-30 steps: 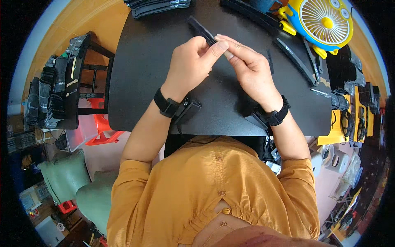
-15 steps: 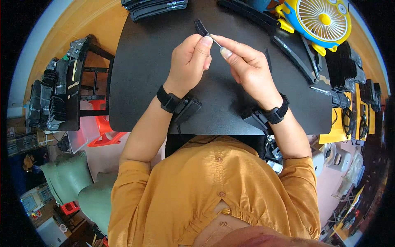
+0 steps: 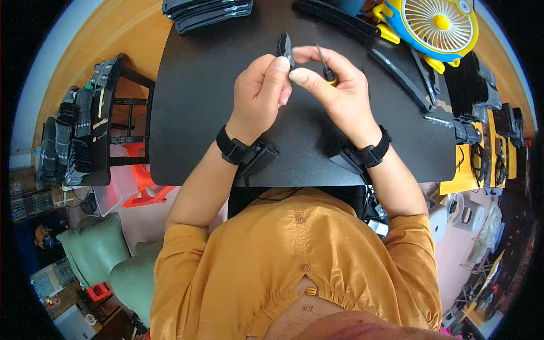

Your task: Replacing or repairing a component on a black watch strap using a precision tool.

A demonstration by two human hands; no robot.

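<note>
Above the black table (image 3: pixel 209 107), my left hand (image 3: pixel 258 93) pinches a small black piece with a shiny grey face (image 3: pixel 285 46), which sticks up past the thumb. My right hand (image 3: pixel 343 93) is close beside it, the thumb tip near the left thumb and the index finger blurred by the piece. Tucked in the right fingers is a slim tool (image 3: pixel 328 73) with a thin shaft pointing away and a black-and-yellow handle. My left fingers hide the lower part of the black piece. The curled right fingers partly cover the tool's handle.
A stack of black folded pieces (image 3: pixel 209 12) lies at the far left, and a yellow-and-blue fan (image 3: pixel 436 25) stands far right. Long black strips (image 3: pixel 402 79) lie near the fan. A side rack (image 3: pixel 102 119) at left holds more dark bundles. Black straps circle both wrists.
The thin shaft between my hands has come away and now points up from my right fingers. The black piece has turned more upright, showing its shiny face.
</note>
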